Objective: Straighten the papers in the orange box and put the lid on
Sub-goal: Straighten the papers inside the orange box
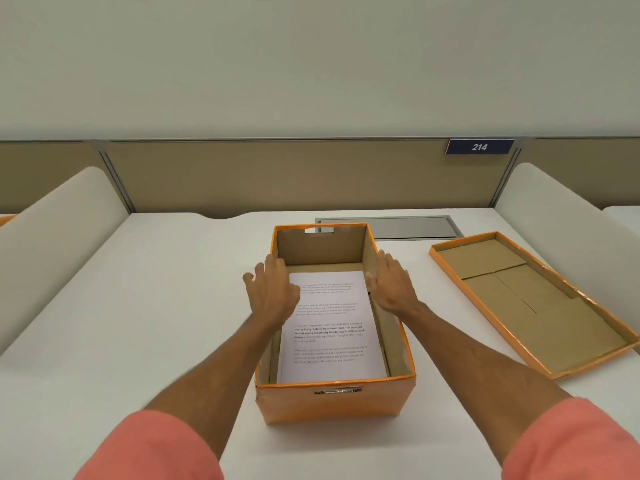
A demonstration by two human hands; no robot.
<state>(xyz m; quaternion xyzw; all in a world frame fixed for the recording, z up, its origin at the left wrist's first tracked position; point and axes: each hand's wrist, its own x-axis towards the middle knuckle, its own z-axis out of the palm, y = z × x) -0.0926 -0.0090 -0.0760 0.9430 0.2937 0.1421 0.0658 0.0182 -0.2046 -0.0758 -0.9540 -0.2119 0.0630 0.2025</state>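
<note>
An open orange box (332, 403) stands in the middle of the white desk. A stack of printed white papers (329, 334) lies flat on its floor, set toward the near end. My left hand (272, 292) hovers over the box's left wall with fingers spread, covering the stack's far left corner. My right hand (393, 285) is over the right wall, fingers apart and holding nothing. The orange lid (533, 303) lies upside down on the desk to the right of the box, its brown inside facing up.
A grey metal cable hatch (391, 227) is set into the desk (156, 306) behind the box. Padded white dividers rise at both sides, and a tan partition with a sign reading 214 (479, 146) closes the back.
</note>
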